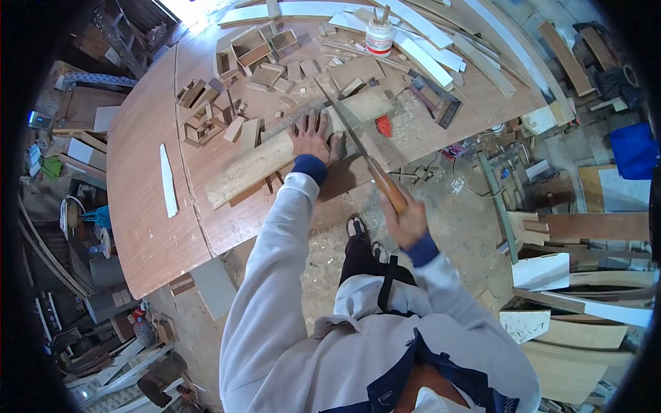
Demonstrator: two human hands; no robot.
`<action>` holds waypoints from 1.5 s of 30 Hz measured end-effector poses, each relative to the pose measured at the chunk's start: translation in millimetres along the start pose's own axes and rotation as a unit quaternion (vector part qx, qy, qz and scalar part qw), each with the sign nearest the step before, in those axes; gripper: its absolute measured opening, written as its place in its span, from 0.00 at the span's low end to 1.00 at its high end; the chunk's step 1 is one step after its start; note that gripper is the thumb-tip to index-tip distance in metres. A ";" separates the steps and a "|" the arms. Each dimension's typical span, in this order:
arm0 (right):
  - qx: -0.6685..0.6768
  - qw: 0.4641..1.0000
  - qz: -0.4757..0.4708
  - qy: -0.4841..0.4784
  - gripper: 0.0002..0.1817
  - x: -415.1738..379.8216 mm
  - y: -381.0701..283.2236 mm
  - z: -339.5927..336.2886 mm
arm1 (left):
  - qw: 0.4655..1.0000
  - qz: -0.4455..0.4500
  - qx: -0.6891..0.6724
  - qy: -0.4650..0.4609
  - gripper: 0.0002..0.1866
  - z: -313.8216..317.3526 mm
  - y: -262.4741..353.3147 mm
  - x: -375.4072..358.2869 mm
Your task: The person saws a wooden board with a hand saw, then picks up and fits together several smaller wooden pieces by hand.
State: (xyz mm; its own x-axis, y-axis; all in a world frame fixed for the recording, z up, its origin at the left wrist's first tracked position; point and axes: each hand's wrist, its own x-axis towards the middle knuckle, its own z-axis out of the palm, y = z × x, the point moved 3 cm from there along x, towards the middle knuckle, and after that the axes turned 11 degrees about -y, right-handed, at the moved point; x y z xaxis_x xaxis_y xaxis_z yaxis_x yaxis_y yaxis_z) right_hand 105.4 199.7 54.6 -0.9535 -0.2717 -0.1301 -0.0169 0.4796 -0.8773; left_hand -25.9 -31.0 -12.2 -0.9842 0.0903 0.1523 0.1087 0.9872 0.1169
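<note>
A long pale wooden board (pixel 251 169) lies slantwise across the brown worktable (pixel 141 227), resting at least partly on wood pieces beneath it. My left hand (pixel 314 138) presses flat on top of the board with its fingers spread. In my right hand (pixel 406 219) is the wooden handle of a handsaw (pixel 363 148), with the fingers wrapped round it. The saw's narrow blade crosses the board just right of my left hand. Whether its teeth have cut into the wood cannot be made out. A small red object (pixel 383 126) lies beside the board's right part.
Small wooden box frames (pixel 251 51) and offcuts lie beyond the board. A white tub (pixel 379 37) holding sticks stands at the back, near long white strips (pixel 423 58). A dark frame-like piece (pixel 434 100) sits to the right. Stacked panels (pixel 578 330) crowd the right floor.
</note>
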 end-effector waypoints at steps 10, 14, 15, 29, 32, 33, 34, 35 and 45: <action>0.077 0.994 -0.067 0.039 0.29 -56.0 -4.1 -7.8 | 1.000 0.000 0.010 -0.026 0.34 -0.8 -2.3 0.1; 0.008 0.998 -0.051 0.046 0.27 -2.1 -0.7 3.0 | 1.000 0.012 -0.006 -0.015 0.34 -2.5 -2.8 -0.1; 0.010 0.998 -0.051 0.045 0.27 4.5 1.2 5.7 | 1.000 0.011 -0.005 -0.017 0.34 -4.3 -3.1 0.5; -0.018 0.990 -0.120 0.069 0.23 -101.2 42.5 -7.8 | 1.000 0.002 0.029 0.002 0.33 -2.5 -1.0 2.6; -0.024 0.990 -0.119 0.070 0.23 -98.5 33.5 -9.9 | 1.000 0.002 0.023 0.011 0.33 -3.1 -1.5 0.0; -0.025 0.990 -0.118 0.077 0.24 -94.4 28.4 -9.5 | 1.000 0.002 0.023 0.010 0.32 -3.9 -1.6 2.2; -0.024 0.990 -0.117 0.074 0.24 -87.5 19.9 -9.5 | 1.000 0.004 0.023 0.005 0.32 -3.0 -1.6 1.5; -0.003 0.993 -0.100 0.060 0.24 -76.5 12.7 -10.0 | 1.000 0.004 0.021 0.001 0.32 -2.1 -1.2 -1.6; 0.030 0.999 0.011 0.008 0.26 -28.3 6.5 -4.0 | 0.999 -0.008 0.028 -0.016 0.33 -1.4 -2.9 2.4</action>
State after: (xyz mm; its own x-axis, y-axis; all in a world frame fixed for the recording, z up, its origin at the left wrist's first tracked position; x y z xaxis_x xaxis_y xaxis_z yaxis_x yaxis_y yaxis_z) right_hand 131.1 213.8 54.5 -0.9582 -0.2479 -0.1432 0.0222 0.4344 -0.9005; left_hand -28.4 -33.9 -10.8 -0.9898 0.0773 0.1198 0.0854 0.9943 0.0636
